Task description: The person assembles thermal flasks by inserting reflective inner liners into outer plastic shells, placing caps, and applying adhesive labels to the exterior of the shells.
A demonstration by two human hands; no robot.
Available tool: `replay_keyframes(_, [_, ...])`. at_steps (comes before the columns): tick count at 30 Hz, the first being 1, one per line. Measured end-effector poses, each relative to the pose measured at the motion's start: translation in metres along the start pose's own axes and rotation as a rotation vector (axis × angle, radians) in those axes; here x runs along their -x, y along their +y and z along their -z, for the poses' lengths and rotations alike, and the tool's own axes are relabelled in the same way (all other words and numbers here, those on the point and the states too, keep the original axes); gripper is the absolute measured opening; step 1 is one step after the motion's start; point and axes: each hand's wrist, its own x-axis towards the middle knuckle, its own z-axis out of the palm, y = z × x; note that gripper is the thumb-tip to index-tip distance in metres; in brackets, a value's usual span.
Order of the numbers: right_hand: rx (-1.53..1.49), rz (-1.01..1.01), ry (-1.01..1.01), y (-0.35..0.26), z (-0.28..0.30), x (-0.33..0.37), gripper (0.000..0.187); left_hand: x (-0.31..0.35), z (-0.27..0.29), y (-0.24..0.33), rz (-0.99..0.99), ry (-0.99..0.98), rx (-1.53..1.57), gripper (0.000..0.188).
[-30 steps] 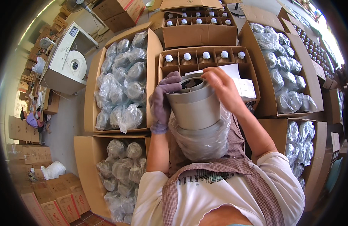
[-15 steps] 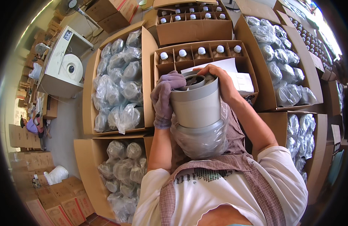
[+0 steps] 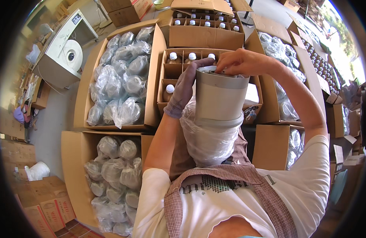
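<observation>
A grey plastic cylinder [image 3: 219, 99], shaped like a wide pipe with a collar, stands in front of my torso. Clear plastic film [image 3: 208, 139] wraps its lower part. My left hand [image 3: 185, 85], in a grey-purple glove, grips the cylinder's left side near the rim. Over the open top, the bent fingers of my bare right hand [image 3: 238, 63] reach into the mouth; what they pinch there is hidden. Behind the cylinder, a divided carton [image 3: 161, 105] holds brown bottles with white caps [image 3: 192, 56].
Open cartons of plastic-wrapped round items stand at the left [image 3: 161, 47], lower left [image 3: 72, 174] and right [image 3: 266, 144]. Another bottle carton [image 3: 206, 37] is farther back. A white machine [image 3: 58, 59] stands on the floor at far left. Closed boxes [image 3: 52, 206] are stacked lower left.
My right hand has gone from the cylinder's rim into its mouth, elbow raised. The left hand has slid from the rim onto the side. The cylinder has shifted right.
</observation>
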Motion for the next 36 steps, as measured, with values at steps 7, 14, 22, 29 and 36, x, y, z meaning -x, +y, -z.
replay_keyframes(7, [-0.101,-0.046,-0.099,0.001,-0.003,0.008,0.028,0.018,-0.013,0.014,-0.096,-0.034,-0.192,0.059])
replay_keyframes(14, [-0.039,0.179,0.092,-0.001,-0.034,0.009,0.028,0.031,-0.004,0.0,-0.202,-0.005,-0.128,0.063])
replay_keyframes(22, [-0.313,0.097,0.419,0.012,-0.063,0.057,0.071,0.132,0.003,0.02,-0.141,-0.124,-0.792,0.058])
replay_keyframes(29, [0.052,0.286,0.529,-0.062,-0.089,0.059,0.105,0.097,-0.047,0.079,-0.398,0.341,-0.33,0.013])
replay_keyframes(36, [-0.183,0.092,0.939,-0.049,-0.152,0.116,0.06,0.064,-0.123,0.104,-0.819,-0.207,-0.485,0.031])
